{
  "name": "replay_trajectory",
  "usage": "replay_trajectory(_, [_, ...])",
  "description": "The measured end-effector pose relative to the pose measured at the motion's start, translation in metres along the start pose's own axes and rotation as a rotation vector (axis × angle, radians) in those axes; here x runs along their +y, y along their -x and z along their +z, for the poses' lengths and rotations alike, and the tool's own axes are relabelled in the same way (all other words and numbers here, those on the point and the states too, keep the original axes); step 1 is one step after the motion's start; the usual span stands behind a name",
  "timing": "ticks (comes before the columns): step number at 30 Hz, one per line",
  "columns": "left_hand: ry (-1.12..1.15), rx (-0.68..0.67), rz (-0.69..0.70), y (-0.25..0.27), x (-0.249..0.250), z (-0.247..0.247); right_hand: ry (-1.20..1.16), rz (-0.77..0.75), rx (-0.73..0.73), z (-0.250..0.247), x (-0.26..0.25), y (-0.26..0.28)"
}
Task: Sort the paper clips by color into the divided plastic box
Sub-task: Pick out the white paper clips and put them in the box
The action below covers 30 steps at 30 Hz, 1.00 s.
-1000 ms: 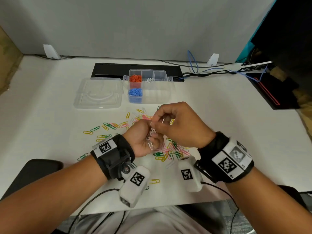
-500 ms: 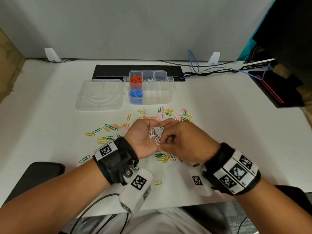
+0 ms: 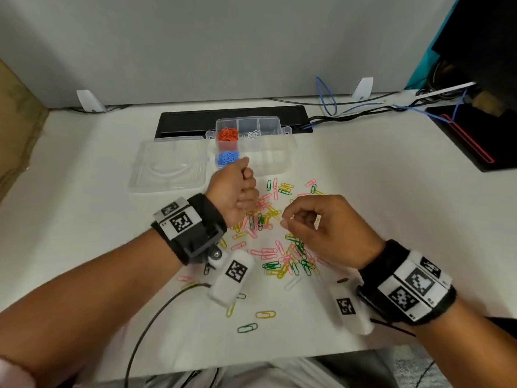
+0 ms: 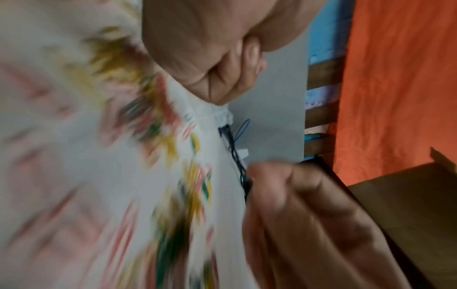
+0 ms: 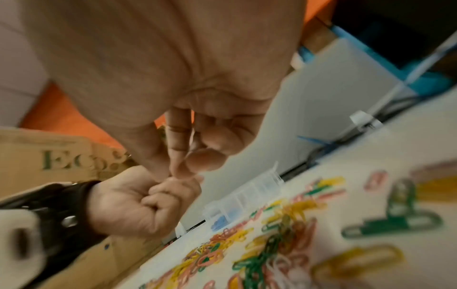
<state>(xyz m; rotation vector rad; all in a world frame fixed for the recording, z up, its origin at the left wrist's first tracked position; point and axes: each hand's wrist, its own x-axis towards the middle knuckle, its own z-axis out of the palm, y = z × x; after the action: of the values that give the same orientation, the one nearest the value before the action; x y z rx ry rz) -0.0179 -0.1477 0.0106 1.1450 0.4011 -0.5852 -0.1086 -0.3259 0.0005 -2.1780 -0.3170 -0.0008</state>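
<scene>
The lid (image 3: 167,166) lies on the bench (image 3: 84,219) at the far left, just beside the box (image 3: 268,152). In the box, orange clips (image 3: 228,134) fill the far-left compartment, blue clips (image 3: 227,158) the near-left one, and a few white clips (image 3: 251,134) sit in the far-middle one; the other compartments look bare.

The left hand (image 3: 233,191) is clenched into a fist just near of the box, over the blue compartment's near edge. Whether it holds anything cannot be told: the fist hides its palm and the left wrist view is blurred. If it carries clips of one color, the step in hand is a drop into the matching compartment. To do that well, the fist should travel fully over the right cell before it loosens, low over the rim, and tip so the load slides off together; small light clips scatter or bounce into a neighbouring cell if let go from height.

Between the hands and nearer, the loose pile (image 3: 279,247) of pink, yellow and green clips spreads over the bench, with a few white ones and strays toward the near edge.

The right hand (image 3: 321,225) hovers over the pile, its fingers (image 5: 178,168) curled with thumb and forefinger tips together; a clip between them cannot be made out. It would do best to pick one color at a time.
</scene>
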Motion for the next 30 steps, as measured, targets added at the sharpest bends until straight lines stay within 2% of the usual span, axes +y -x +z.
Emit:
replay_trajectory(2, [-0.096, 0.003, 0.12, -0.019, 0.033, 0.01, -0.116, 0.082, 0.035, -0.004, 0.011, -0.004])
replay_trajectory(4, [-0.131, 0.011, 0.183, -0.041, 0.065, 0.022, -0.175, 0.124, 0.058, -0.008, 0.016, -0.006])
replay_trajectory(9, [0.01, 0.107, 0.252, -0.082, 0.11, 0.042, -0.223, 0.121, 0.071, -0.006, 0.014, -0.003])
replay_trajectory(13, [0.107, 0.18, 0.295, -0.105, 0.114, 0.047, -0.249, 0.116, 0.072, -0.004, 0.013, -0.002])
replay_trajectory(16, [0.132, 0.178, 0.319, -0.114, 0.111, 0.046, -0.255, 0.137, 0.069, -0.005, 0.015, -0.003])
replay_trajectory(22, [0.052, 0.258, 0.38, -0.119, 0.108, 0.04, -0.258, 0.151, 0.081, -0.007, 0.021, -0.006])
replay_trajectory(30, [-0.096, 0.296, 0.352, -0.114, 0.102, 0.036, -0.284, 0.167, 0.056, -0.005, 0.022, -0.007])
